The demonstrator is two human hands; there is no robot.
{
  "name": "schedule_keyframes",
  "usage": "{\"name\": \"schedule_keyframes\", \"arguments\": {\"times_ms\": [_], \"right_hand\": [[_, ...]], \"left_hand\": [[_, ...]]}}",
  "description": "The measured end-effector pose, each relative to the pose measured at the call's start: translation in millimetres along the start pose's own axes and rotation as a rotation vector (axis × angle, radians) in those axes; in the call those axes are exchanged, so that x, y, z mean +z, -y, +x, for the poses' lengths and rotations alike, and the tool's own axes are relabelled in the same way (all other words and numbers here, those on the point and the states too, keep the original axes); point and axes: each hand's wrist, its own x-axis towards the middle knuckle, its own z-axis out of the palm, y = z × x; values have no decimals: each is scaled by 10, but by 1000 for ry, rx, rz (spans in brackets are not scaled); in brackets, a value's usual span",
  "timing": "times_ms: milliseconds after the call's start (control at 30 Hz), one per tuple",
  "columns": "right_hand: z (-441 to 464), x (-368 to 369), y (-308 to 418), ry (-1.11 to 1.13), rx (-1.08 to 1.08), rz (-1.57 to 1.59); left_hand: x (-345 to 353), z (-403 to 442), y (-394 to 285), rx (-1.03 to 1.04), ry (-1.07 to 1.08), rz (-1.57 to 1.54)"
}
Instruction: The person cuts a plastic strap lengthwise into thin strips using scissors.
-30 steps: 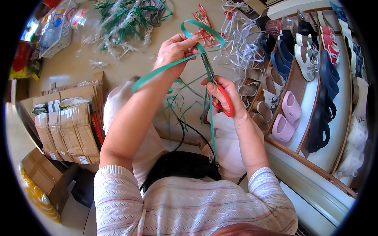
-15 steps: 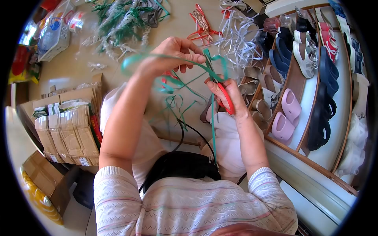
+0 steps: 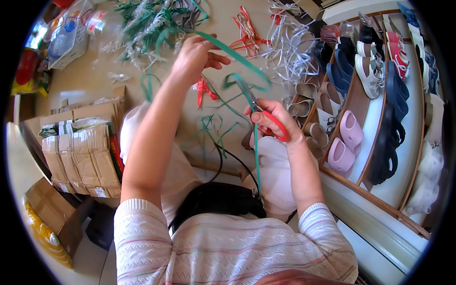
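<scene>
My left hand is raised at the upper middle, its fingers closed on a green strap that arcs to the right, blurred by motion. In my right hand are red-handled scissors, their blades pointing up and left. A green loop lies around the blade tips, and a thin green strand hangs from there towards a black bag on the lap. Between the forearms, a red ribbon and loose green strands show over the floor.
Green and white strings lie beyond my left hand. Red cords and a tangle of white straps are further right. A shoe rack stands on the right. Flattened cardboard and a white basket are on the left.
My left hand has moved up and left, away from the scissors, drawing the green strap along. The red ribbon between the forearms is now more visible. My right hand keeps the scissors, slightly turned.
</scene>
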Motion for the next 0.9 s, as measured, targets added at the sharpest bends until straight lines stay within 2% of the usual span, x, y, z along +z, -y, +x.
{"name": "schedule_keyframes", "arguments": {"times_ms": [33, 100, 133, 233, 267, 367, 500, 633, 733, 833, 900], "right_hand": [[-22, -32, -2, 30, -11, 41], [-64, -74, 5, 52, -72, 120], [-79, -104, 9, 60, -75, 146], [-108, -166, -8, 63, -71, 163], [-114, -172, -14, 69, -75, 166], [-114, -175, -2, 87, -93, 180], [-120, -156, 32, 77, -125, 269], [-136, -199, 35, 130, -132, 204], [-152, -222, 30, 126, -94, 164], [-148, -227, 12, 126, -82, 149], [-132, -219, -31, 135, -93, 151]], "left_hand": [[47, -25, 47, 4, -56, 123], [97, -77, 52, -30, 42, 549], [95, -67, 74, -113, 170, 585], [128, -107, 47, -113, 404, 534], [135, -104, 81, 1, 376, 446], [213, -135, 120, -25, 484, 90], [178, -123, 119, -199, 734, 20], [140, -129, 187, -241, 724, -194], [128, -164, 155, -196, 632, -223], [66, -118, 89, -220, 644, -109], [64, -140, -1, -156, 603, 115]]}}
